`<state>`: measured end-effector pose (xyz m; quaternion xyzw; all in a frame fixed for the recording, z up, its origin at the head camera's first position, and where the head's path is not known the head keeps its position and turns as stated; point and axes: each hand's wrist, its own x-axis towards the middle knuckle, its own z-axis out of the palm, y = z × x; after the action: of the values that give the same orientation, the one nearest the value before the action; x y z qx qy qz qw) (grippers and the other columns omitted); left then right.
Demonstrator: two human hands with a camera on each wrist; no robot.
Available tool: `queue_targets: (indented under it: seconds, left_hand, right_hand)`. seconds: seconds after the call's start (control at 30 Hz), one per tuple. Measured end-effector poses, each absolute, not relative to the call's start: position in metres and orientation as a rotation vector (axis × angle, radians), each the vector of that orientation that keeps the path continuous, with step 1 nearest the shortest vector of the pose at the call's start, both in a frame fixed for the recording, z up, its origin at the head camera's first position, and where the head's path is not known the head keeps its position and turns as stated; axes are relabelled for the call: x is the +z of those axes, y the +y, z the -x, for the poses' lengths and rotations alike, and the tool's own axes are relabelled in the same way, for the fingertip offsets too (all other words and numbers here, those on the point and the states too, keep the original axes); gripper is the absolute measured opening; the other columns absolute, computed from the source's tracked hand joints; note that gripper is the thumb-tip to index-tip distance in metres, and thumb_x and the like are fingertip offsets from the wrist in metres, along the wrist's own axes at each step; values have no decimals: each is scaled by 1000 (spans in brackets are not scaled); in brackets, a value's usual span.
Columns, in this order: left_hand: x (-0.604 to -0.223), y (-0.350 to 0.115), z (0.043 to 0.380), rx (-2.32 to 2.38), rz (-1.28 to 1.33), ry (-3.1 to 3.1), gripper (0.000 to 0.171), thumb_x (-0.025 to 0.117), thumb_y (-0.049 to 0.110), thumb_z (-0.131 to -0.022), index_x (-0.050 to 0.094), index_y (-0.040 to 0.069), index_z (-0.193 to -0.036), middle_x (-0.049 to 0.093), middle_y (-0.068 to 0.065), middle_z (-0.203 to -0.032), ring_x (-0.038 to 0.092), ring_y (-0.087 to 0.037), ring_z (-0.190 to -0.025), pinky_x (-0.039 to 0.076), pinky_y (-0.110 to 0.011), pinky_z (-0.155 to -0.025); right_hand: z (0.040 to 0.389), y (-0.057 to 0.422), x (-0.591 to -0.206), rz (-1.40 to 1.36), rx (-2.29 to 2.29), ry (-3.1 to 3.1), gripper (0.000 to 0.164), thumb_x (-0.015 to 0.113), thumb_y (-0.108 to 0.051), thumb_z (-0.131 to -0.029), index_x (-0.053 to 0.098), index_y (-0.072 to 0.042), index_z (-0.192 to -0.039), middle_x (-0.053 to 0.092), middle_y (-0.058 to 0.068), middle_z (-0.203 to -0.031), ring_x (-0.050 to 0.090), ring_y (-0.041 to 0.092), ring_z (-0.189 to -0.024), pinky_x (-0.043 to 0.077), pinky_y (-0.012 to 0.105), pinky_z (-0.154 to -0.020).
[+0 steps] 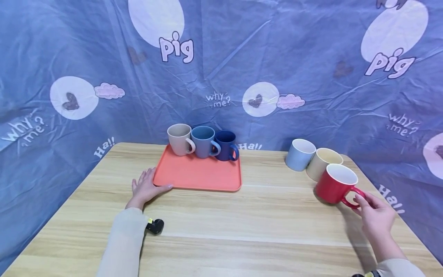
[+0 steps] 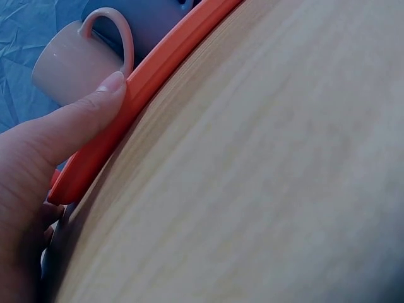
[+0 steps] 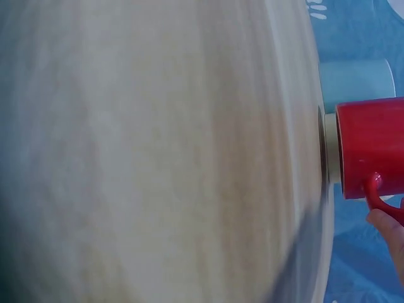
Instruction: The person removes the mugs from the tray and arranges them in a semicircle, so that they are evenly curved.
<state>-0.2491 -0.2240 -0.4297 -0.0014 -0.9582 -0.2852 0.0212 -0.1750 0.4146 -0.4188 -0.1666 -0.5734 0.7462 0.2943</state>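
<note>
My right hand [image 1: 377, 215] pinches the handle of a red mug [image 1: 333, 184] with a white inside. In the right wrist view the base of the red mug [image 3: 372, 145] sits a little above the tabletop. Just behind it stand a cream mug [image 1: 316, 167] and a light blue mug [image 1: 300, 156]. My left hand [image 1: 145, 188] lies at the near left corner of an orange tray [image 1: 200, 177], fingers spread, thumb straight along the rim. On the tray's back part a beige mug [image 1: 178, 140], a blue mug [image 1: 202, 143] and a navy mug [image 1: 224, 146] stand in a row, handles toward the right.
All of this is on a light wooden table [image 1: 221, 227]. A blue printed cloth [image 1: 221, 65] hangs behind the table and along its sides. A small black device [image 1: 155, 226] is at the left sleeve.
</note>
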Motion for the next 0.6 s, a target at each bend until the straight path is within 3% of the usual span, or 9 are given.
queue_targets:
  seconds: [0.23,0.6]
  left_hand:
    - [-430,-224,250,-910,6,-2969,109,58,67,-61,15,3,-138,12,-24,-139,1,-38,-126,-12,-57,-91]
    - [-431,-224,250,-910,-2,-2975,109,58,68,-61,14,4,-138,11,-23,-139,0,-37,-126,-12,-57,-91]
  right_hand:
    - [158,391,-390,574,1954,-1545,17,69,-1,-70,72,-16,-77,62,-7,-61,59,3,-55,46,18,-44]
    - [155,393,-394,652,1835,-1591,19,69,-2,-70,72,-20,-76,60,-12,-60,57,-1,-53,44,13,-43]
